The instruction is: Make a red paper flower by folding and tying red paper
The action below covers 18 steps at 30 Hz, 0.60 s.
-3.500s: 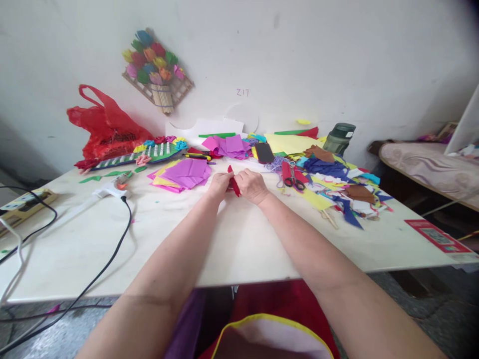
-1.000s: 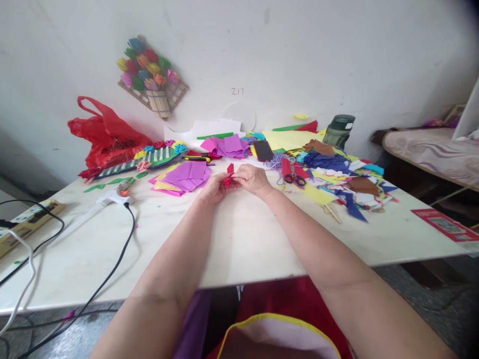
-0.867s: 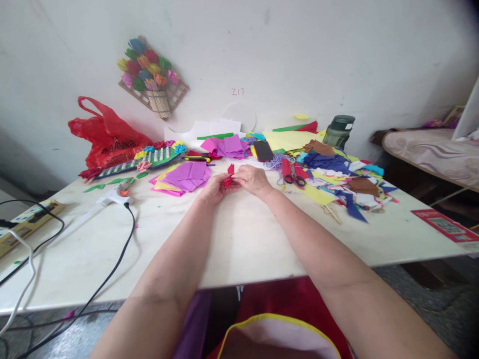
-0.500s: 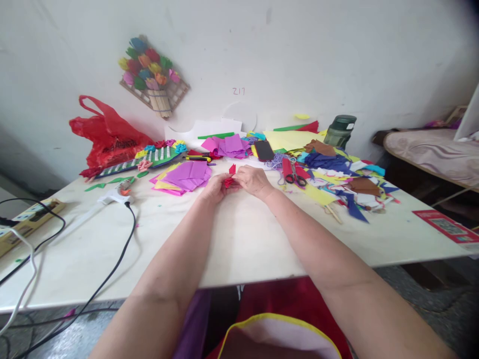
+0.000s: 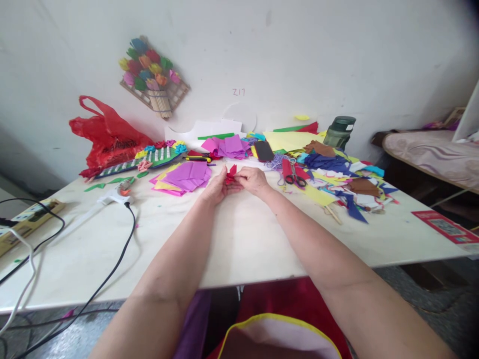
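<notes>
A small piece of folded red paper [image 5: 232, 172] is between my two hands, above the middle of the white table [image 5: 247, 244]. My left hand [image 5: 219, 187] cups it from the left, thumb raised and fingers curled beneath. From the right, my right hand [image 5: 252, 180] pinches its edge with the fingertips. Purple sheets [image 5: 189, 175] lie left of my left hand. Scissors [image 5: 295, 174] rest on red paper to the right of my right hand.
A glue gun [image 5: 118, 193] with a black cable and a power strip [image 5: 32, 222] are at the left. Behind stand a red bag [image 5: 110, 134] and a green bottle [image 5: 339, 132]. Paper scraps [image 5: 364, 186] cover the right side; a phone [image 5: 264, 151] lies farther back.
My left hand has opened slightly, its thumb lifting away from the red paper. My right hand has shifted slightly right, and more of the red paper shows.
</notes>
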### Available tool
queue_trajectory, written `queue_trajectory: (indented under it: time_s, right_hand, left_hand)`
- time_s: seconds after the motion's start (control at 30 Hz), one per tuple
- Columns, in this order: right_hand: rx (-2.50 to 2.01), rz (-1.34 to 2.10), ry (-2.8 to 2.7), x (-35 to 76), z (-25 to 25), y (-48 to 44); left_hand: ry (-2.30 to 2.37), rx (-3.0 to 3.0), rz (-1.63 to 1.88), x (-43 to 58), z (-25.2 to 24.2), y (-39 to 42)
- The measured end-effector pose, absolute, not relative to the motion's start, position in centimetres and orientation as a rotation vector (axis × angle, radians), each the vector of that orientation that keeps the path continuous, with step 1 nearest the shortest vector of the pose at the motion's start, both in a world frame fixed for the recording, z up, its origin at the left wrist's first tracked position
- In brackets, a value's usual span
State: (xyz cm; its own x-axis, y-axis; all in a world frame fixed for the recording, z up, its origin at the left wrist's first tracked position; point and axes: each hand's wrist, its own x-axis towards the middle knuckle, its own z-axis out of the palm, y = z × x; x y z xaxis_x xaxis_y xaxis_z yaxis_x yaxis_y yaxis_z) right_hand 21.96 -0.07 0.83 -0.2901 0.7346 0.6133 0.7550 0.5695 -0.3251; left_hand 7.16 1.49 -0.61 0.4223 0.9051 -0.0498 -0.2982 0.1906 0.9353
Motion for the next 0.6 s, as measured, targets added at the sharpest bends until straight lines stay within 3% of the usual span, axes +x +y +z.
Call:
queue_trajectory:
  time_s: [0.6]
  right_hand:
    - [-1.193, 0.447, -1.779, 22.0, 0.0, 1.1]
  left_hand:
    - [0.603, 1.183, 0.965, 6.8, -0.9, 1.3]
